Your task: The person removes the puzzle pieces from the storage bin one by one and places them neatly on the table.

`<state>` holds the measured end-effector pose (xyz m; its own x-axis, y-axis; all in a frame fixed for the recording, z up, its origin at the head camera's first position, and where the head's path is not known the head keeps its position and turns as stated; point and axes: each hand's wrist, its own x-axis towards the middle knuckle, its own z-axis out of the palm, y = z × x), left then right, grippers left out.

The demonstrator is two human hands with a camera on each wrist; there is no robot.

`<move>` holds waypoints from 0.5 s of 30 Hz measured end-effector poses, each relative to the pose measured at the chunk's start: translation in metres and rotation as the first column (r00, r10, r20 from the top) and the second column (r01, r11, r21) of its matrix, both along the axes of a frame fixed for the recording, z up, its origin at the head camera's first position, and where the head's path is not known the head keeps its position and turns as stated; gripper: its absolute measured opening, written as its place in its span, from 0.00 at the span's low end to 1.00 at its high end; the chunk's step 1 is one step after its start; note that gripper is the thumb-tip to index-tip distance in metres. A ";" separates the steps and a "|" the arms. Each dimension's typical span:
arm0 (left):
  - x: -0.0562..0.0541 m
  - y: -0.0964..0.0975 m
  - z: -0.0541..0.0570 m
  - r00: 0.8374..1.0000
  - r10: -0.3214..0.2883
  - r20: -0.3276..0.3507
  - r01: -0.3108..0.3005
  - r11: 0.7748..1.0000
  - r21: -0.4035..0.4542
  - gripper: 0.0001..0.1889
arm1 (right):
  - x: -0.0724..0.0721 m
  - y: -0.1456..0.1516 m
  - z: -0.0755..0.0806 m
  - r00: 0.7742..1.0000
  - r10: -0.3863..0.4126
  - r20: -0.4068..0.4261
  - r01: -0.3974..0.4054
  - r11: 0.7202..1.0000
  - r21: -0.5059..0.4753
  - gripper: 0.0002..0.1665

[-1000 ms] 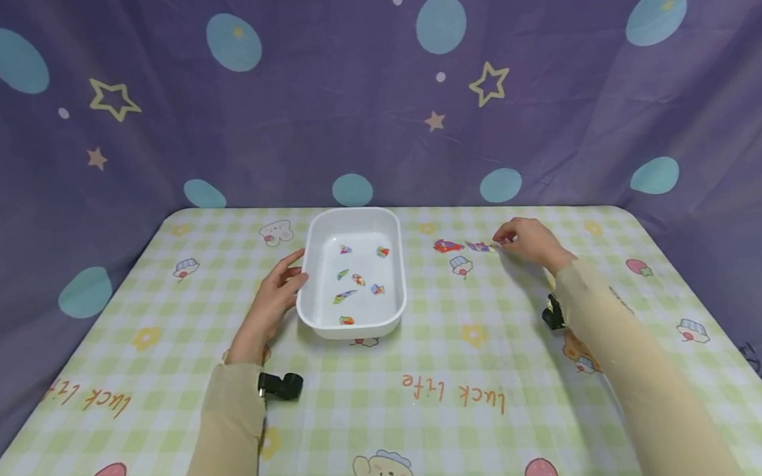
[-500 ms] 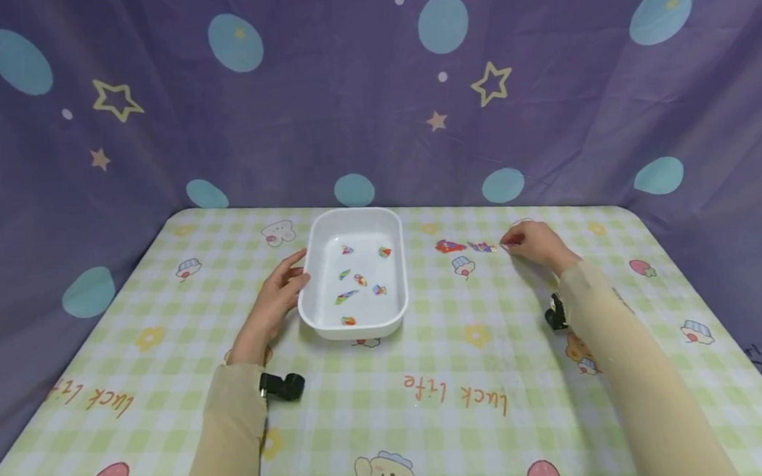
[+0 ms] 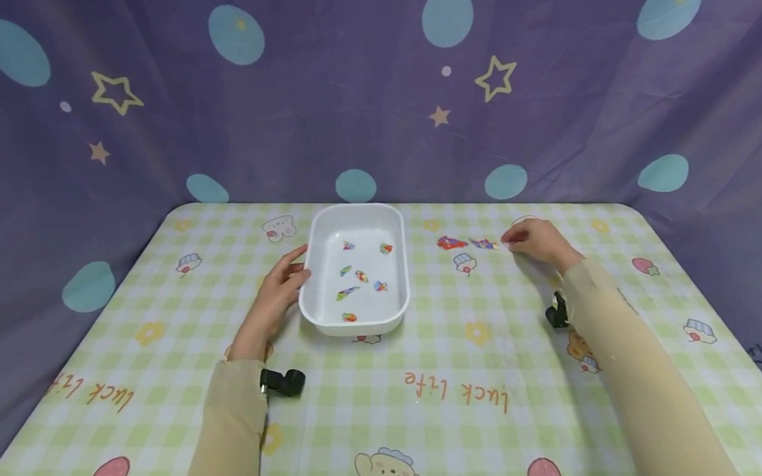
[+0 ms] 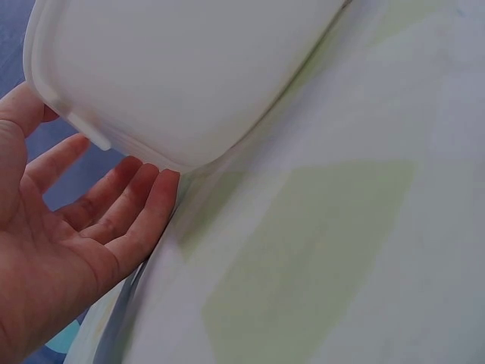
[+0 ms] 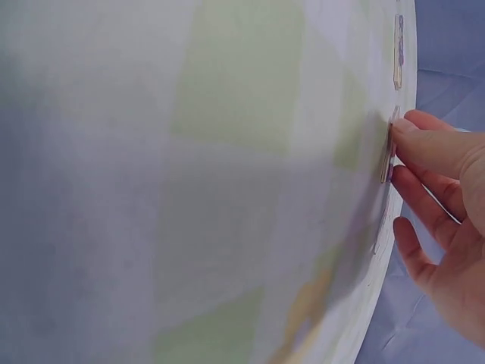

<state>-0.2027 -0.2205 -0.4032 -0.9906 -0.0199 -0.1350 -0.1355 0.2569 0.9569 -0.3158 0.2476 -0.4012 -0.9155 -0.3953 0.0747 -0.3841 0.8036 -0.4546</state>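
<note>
My left hand (image 3: 277, 292) holds the left side of a white plastic tub (image 3: 357, 327). In the left wrist view, the thumb is at the rim and the fingers (image 4: 155, 201) curve against the outer wall. Several small, flat, colourful pieces lie spread over the tub's floor, one a green-and-blue sliver (image 3: 347, 293). To the right of the tub, my right hand (image 3: 538, 243) pinches a thin flat piece (image 5: 389, 152) between thumb and fingers, close over the tabletop. Left of these fingertips lie a purple multicoloured piece (image 3: 485, 244) and a red piece (image 3: 451, 242), in a row.
A green-and-white checked cloth (image 3: 446, 438) with printed cartoons covers the table. Behind the far edge hangs a purple curtain (image 3: 345, 87) with stars and dots. Black wrist cameras (image 3: 283, 382) sit on both forearms.
My right hand has shifted slightly right, away from the purple piece, and stays low over the table. The left hand and tub have held still; the view tilts a little.
</note>
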 end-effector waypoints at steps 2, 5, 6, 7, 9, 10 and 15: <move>0.000 0.000 0.001 1.000 -0.004 -0.005 0.004 1.000 0.001 0.28 | 0.001 0.000 0.002 1.000 -0.003 -0.008 0.003 1.000 -0.004 0.12; 0.000 0.000 0.001 1.000 -0.012 -0.017 0.012 1.000 0.008 0.28 | 0.002 -0.003 0.007 1.000 -0.004 -0.015 0.005 1.000 0.005 0.13; 0.000 0.000 0.002 1.000 -0.013 -0.021 0.013 1.000 0.012 0.28 | 0.002 -0.004 0.009 1.000 -0.007 -0.011 0.008 1.000 0.009 0.14; -0.001 0.000 0.002 1.000 -0.015 -0.024 0.016 1.000 0.013 0.28 | 0.003 -0.006 0.011 1.000 -0.009 -0.008 0.009 1.000 0.015 0.14; -0.001 -0.001 0.002 0.999 -0.018 -0.027 0.019 1.000 0.017 0.28 | 0.003 -0.010 0.015 1.000 -0.007 -0.006 0.007 0.999 0.040 0.15; -0.001 -0.001 0.001 0.999 -0.019 -0.028 0.020 1.000 0.019 0.28 | 0.003 -0.012 0.017 1.000 -0.005 -0.005 0.005 0.999 0.050 0.15; 0.001 -0.001 0.000 1.000 -0.020 -0.024 0.020 1.000 0.017 0.28 | 0.006 -0.027 0.027 1.000 0.010 0.004 -0.010 0.999 0.054 0.15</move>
<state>-0.2016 -0.2218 -0.4036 -0.9937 0.0019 -0.1117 -0.1079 0.2428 0.9641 -0.3100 0.2210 -0.3739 -0.9117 -0.4078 0.0494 -0.3904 0.8230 -0.4126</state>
